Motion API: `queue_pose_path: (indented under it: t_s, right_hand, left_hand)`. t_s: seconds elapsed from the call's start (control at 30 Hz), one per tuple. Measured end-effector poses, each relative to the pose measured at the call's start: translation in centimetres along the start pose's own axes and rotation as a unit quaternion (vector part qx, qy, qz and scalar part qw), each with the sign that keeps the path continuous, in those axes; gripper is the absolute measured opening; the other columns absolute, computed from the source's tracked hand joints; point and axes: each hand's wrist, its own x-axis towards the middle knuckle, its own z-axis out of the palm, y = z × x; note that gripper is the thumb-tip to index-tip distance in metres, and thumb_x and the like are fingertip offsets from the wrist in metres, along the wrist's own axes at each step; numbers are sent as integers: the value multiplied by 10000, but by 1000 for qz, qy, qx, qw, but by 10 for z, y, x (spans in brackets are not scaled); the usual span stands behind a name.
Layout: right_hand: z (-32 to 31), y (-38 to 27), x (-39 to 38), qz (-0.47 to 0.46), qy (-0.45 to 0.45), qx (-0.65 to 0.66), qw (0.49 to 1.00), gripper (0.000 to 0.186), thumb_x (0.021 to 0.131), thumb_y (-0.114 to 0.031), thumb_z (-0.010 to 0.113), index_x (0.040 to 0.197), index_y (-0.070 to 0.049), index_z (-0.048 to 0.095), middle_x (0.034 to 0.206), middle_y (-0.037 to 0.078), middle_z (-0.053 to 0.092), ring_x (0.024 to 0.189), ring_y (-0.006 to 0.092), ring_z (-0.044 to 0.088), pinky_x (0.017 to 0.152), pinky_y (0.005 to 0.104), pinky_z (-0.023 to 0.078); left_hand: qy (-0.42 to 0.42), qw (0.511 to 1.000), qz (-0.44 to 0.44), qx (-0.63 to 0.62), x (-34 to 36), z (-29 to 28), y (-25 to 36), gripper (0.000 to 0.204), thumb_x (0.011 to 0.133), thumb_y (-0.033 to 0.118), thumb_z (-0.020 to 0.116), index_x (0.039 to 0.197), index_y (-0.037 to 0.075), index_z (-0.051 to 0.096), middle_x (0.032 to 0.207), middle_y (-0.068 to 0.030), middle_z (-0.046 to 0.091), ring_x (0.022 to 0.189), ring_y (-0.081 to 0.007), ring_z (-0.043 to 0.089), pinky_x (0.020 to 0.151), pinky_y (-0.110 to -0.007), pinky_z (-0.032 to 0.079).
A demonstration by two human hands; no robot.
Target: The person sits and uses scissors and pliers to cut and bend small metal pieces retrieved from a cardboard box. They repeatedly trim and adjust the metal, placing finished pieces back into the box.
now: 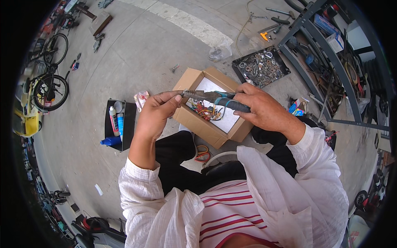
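Note:
My right hand (258,108) grips pliers (221,98) with black and teal handles, their jaws pointing left above the open cardboard box (217,132). At the jaw tips, my left hand (159,109) pinches something small and thin that I cannot make out clearly, with thumb and fingertips together. Below the pliers, inside the box, a tangle of coloured wires (206,112) lies on a white lining, partly hidden by my hands and the tool.
A black caddy (128,134) with bottles stands at left. A tray of loose hardware (260,66) lies beyond the box's right side, near a metal rack (314,45). Scissors (202,153) lie by my legs. Bicycles (51,91) stand far left. Scattered tools (275,27) lie ahead.

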Motion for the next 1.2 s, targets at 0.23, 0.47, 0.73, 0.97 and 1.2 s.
queue_pose_path:
  t_s: [0.23, 0.47, 0.73, 0.97, 1.2]
  right_hand:
    - [1, 2, -1, -6, -2, -17, 1000, 256, 803, -135, 687, 1020, -28, 600, 1015, 145, 542, 973, 326, 546, 808, 411, 457]
    - [7, 5, 0, 9, -46, -2, 999, 271, 841, -241, 675, 930, -12, 562, 914, 170, 565, 896, 361, 561, 761, 438, 450]
    - [36, 22, -22, 71, -120, 61, 988, 310, 860, -290, 657, 902, -3, 550, 840, 195, 589, 821, 390, 580, 717, 449, 451]
    - [47, 28, -27, 139, -152, 117, 972, 330, 860, -299, 668, 846, -2, 526, 774, 209, 582, 764, 403, 587, 667, 455, 448]
    - [52, 44, -33, 106, -150, 101, 978, 333, 846, -300, 683, 842, 0, 538, 754, 214, 585, 760, 416, 582, 653, 466, 438]
  left_hand:
    - [-15, 1000, 1, -16, 2, -2, -3, 167, 912, 125, 616, 923, -31, 674, 690, 17, 510, 601, -59, 382, 542, -206, 302]
    - [1, 986, 76, 145, 0, -2, -14, 265, 910, 190, 633, 1036, -38, 675, 847, -48, 658, 846, -111, 569, 756, -265, 453]
    - [-19, 971, 17, 237, 1, 8, -46, 224, 905, 151, 619, 991, -51, 665, 797, -94, 656, 763, -112, 570, 726, -271, 466]
    - [-41, 981, -85, 170, 5, 15, -64, 214, 919, 138, 604, 1008, -41, 683, 800, -13, 640, 742, -69, 513, 702, -233, 435]
    - [-75, 975, -132, 160, 8, 17, -69, 185, 912, 107, 600, 993, -26, 699, 787, 6, 631, 722, -68, 488, 702, -225, 432]
